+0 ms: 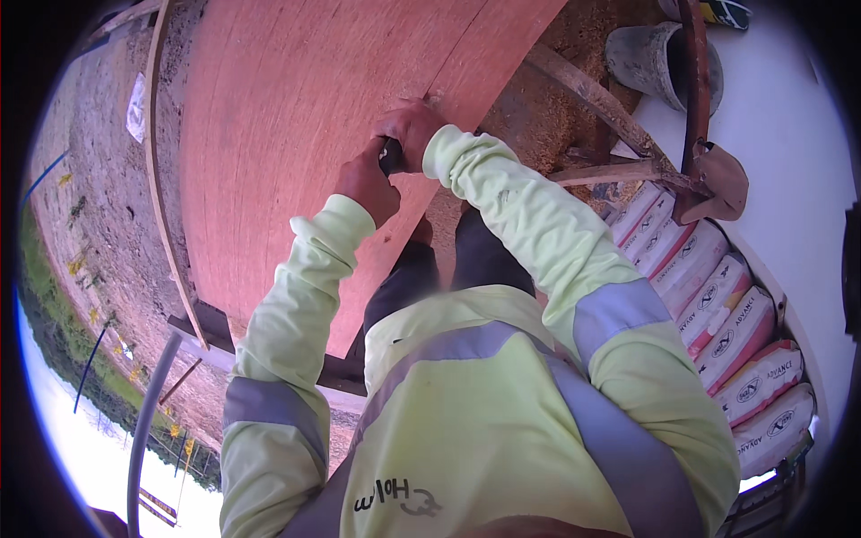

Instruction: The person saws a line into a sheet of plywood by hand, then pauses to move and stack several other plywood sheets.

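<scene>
A large reddish plywood sheet [296,99] lies in front of me, with a thin dark line running along its grain toward the far right edge. Over the sheet's right part, my left hand [366,184] is closed round a short black handle [390,157]. My right hand [414,130] is bent over just beyond it, touching the left hand, its fingers curled near the end of the handle. My own hands hide whatever the handle belongs to. What the right fingers hold cannot be made out.
Bags [704,269] are stacked at the right, below a wooden brace [596,99] and a reddish upright post [695,81]. A grey dirty bucket [646,67] lies beyond. Along the left runs a wooden strip [157,170]; a grey metal pipe [148,421] stands nearer.
</scene>
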